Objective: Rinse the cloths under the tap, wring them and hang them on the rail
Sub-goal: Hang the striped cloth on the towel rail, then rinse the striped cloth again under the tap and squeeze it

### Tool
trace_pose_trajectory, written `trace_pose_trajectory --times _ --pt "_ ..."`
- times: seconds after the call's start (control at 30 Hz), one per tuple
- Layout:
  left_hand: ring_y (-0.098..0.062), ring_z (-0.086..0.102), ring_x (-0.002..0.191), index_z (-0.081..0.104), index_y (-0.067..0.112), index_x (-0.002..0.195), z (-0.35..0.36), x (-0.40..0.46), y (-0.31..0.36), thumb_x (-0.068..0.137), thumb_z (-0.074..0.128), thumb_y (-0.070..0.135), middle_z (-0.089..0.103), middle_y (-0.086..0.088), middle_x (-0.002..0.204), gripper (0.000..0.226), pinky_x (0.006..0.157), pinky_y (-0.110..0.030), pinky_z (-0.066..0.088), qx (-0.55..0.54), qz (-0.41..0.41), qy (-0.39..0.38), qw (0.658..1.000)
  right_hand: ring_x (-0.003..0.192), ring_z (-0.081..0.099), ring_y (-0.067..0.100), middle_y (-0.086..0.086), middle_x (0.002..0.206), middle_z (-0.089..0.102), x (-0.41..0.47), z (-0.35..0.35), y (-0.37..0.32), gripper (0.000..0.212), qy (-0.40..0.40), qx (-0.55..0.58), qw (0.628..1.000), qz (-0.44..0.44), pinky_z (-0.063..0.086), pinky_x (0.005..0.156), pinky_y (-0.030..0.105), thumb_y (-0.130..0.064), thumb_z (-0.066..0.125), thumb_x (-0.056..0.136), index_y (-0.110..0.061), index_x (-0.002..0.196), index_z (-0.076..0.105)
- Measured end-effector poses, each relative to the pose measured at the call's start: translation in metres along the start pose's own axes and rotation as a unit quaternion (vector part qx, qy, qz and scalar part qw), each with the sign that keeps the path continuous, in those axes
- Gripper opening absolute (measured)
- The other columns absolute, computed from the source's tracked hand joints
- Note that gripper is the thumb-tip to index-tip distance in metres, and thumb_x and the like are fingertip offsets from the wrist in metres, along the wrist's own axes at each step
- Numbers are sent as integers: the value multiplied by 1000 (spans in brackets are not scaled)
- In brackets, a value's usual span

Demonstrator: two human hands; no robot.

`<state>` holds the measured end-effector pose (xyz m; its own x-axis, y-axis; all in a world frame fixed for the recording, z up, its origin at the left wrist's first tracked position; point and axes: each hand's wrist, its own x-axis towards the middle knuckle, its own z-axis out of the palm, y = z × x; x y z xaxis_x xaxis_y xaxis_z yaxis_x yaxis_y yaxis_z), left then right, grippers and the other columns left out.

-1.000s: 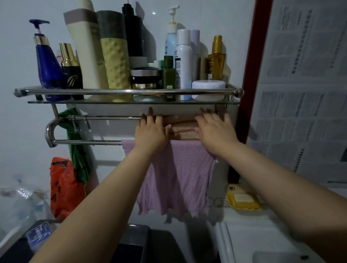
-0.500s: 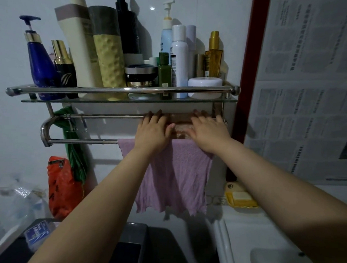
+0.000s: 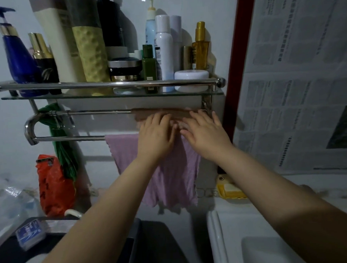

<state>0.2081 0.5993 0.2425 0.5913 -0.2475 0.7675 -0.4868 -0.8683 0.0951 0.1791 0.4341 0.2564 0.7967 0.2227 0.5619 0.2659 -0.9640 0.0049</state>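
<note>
White tiled wall is backing a steel rack whose glass shelf (image 3: 111,95) is crowding with bottles and jars from its left end to its right corner, where a white jar (image 3: 191,77) is sitting just behind the guard bar. Under the shelf two rails are running side by side. A brown cloth (image 3: 158,113) is lying over the right half of the back rail (image 3: 100,112), reaching nearly to the right bracket. A pink cloth (image 3: 171,183) is hanging from the front rail (image 3: 69,138), its ragged lower edge dangling above the gap between a dark basin (image 3: 159,243) and a white sink (image 3: 219,238).

The left hand (image 3: 156,138) and right hand (image 3: 205,137) are resting close together on the cloths at the rails, fingers (image 3: 161,120) stretched forward and laid flat on the brown cloth rather than curling round it; thumbs are nearly touching.

Both rails are showing bare metal along their left halves, up to the curved end (image 3: 28,129) where a green bag (image 3: 64,156) is hanging. To the right, a red frame (image 3: 237,69) and newspaper-covered panel (image 3: 298,86) are closing in just beside the rack's end.
</note>
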Motion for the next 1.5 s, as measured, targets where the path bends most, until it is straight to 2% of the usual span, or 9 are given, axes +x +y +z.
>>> trace_pose_trajectory --times 0.17,0.33,0.4,0.53,0.67,0.9,1.07,1.23,1.5 --pt "-21 55 88 62 18 105 18 -45 72 83 56 23 62 -2 99 23 70 -32 37 -74 27 39 996 132 42 23 6 136 52 -62 6 44 37 91 129 987 -40 30 110 35 -28 42 93 -14 123 59" --pt "-22 53 83 61 17 105 60 -83 147 84 52 23 61 -2 93 23 69 -36 39 -130 61 -6 990 105 57 22 8 111 59 -135 31 105 24 150 207 965 53 45 87 26 -15 49 91 -10 108 64" --pt "-22 55 85 60 19 108 81 -96 173 86 50 26 61 1 93 25 69 -36 41 -140 67 -75 985 96 59 19 5 105 61 -166 43 132 21 112 236 959 109 45 81 22 -15 50 92 -12 107 64" --pt "-23 57 95 58 22 116 129 -124 229 92 47 30 64 6 98 28 77 -37 45 -180 12 -228 957 82 64 20 -1 90 69 -224 64 192 14 -38 303 925 229 53 73 42 -23 52 92 -27 102 61" --pt "-18 59 99 57 24 118 170 -150 290 96 48 34 66 6 103 26 82 -36 48 -175 -87 -329 924 80 64 14 -5 87 69 -277 74 245 15 -179 333 886 268 54 76 39 -24 52 91 -37 94 59" --pt "-23 60 105 53 21 124 232 -205 376 97 47 40 67 -4 115 34 88 -33 47 -137 -188 -532 814 89 61 20 -5 97 64 -373 105 344 13 -353 252 851 295 50 77 32 -27 50 91 -30 95 62" --pt "-21 59 102 48 21 127 245 -218 430 97 48 40 65 -2 115 36 83 -29 43 -205 -253 -564 759 120 46 31 11 125 54 -430 116 428 25 -257 71 868 419 31 100 33 -14 52 88 -17 108 67" --pt "-16 55 95 50 21 125 256 -225 459 97 48 40 63 -1 118 34 79 -26 39 -222 -249 -574 748 144 14 32 13 157 15 -460 108 480 62 -163 53 779 603 19 115 46 -19 51 87 -9 145 29" --pt "-15 55 96 53 21 121 270 -224 477 97 48 38 62 0 116 29 81 -25 40 -225 -242 -598 730 138 29 38 21 151 29 -486 93 514 70 -127 71 717 682 23 113 44 -37 51 94 2 146 24"
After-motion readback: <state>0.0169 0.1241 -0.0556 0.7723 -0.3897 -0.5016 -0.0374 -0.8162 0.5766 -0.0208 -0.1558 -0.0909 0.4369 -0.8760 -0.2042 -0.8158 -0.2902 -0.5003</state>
